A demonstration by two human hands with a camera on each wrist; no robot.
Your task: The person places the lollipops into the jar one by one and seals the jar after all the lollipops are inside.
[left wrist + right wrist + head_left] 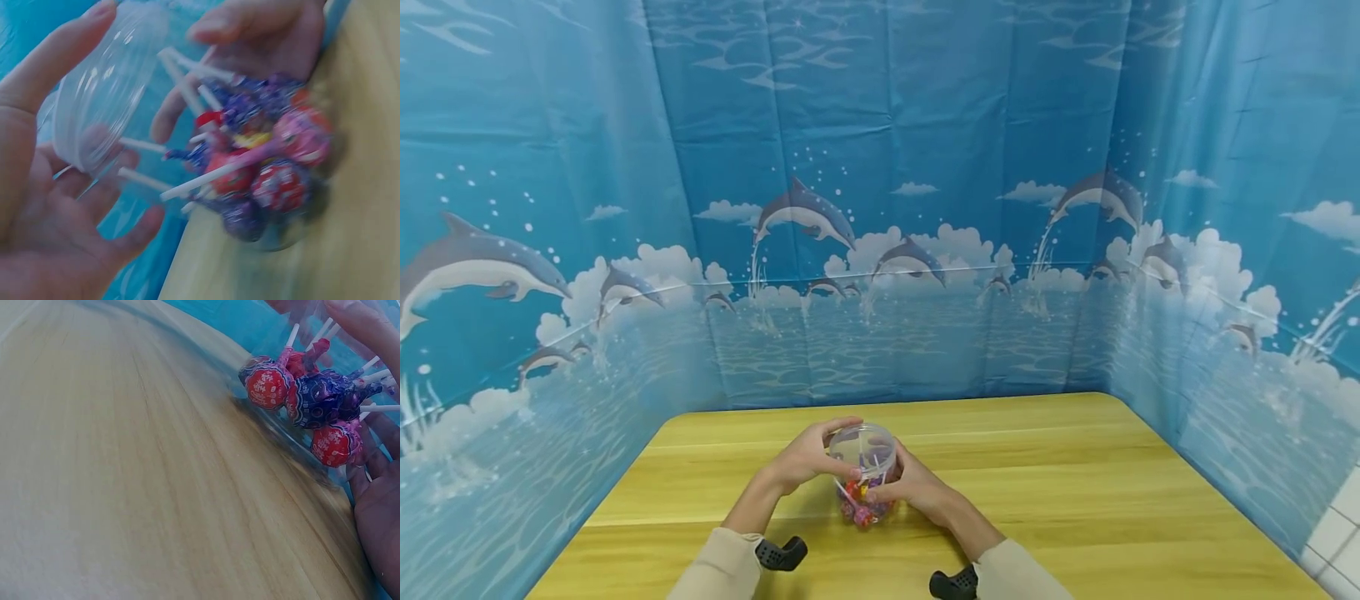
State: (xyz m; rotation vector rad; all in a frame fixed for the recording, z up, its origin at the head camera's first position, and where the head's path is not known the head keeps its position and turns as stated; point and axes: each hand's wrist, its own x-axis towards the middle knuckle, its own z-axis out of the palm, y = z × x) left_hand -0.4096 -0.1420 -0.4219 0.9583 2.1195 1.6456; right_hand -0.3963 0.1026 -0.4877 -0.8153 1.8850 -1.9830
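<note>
A clear plastic jar (pixel 865 496) holds several wrapped lollipops (pixel 281 184) with white sticks. It stands on the wooden table in front of me. At its top is a clear round lid (pixel 103 94). My left hand (pixel 816 457) curves round the lid from the left, thumb and fingers on opposite sides of it. My right hand (pixel 917 483) grips the jar's body from the right, its thumb across the near side. In the right wrist view, red and purple lollipops (pixel 322 400) show through the wall beside the right hand (pixel 381 500).
The yellow wood-grain table (pixel 1075 492) spreads out around the jar. A blue curtain (pixel 940 333) printed with dolphins hangs behind the table and along both sides. White tiles (pixel 1333 533) show at the lower right. Both wrists wear black straps.
</note>
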